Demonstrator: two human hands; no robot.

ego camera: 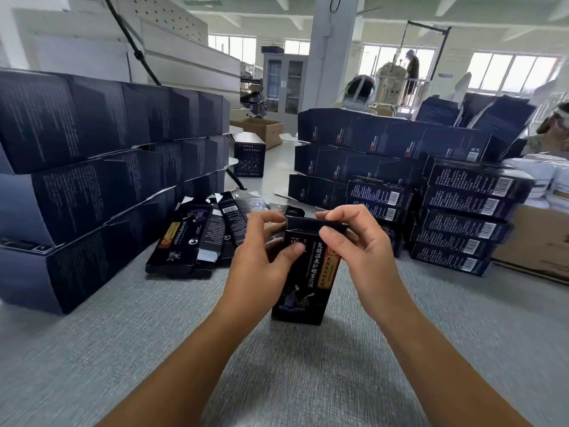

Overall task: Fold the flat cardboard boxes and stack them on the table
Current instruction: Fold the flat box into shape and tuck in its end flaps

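A black cardboard box [303, 285] with gold lettering and a printed figure stands upright on the grey table [123, 349], in the middle of the view. My left hand [261, 257] grips its upper left side, thumb on the front face. My right hand [354, 245] holds its upper right corner, fingers over the top flap. Behind my left hand lies a loose pile of flat unfolded boxes [197, 238]. To the right stands a stack of folded boxes [462, 211] with barcode ends facing me.
Tall rows of large dark cartons [92, 167] wall off the left side. More dark cartons [385, 149] stand at the back right. A brown carton [532, 241] sits at the far right. One upright box [248, 158] stands at the back centre.
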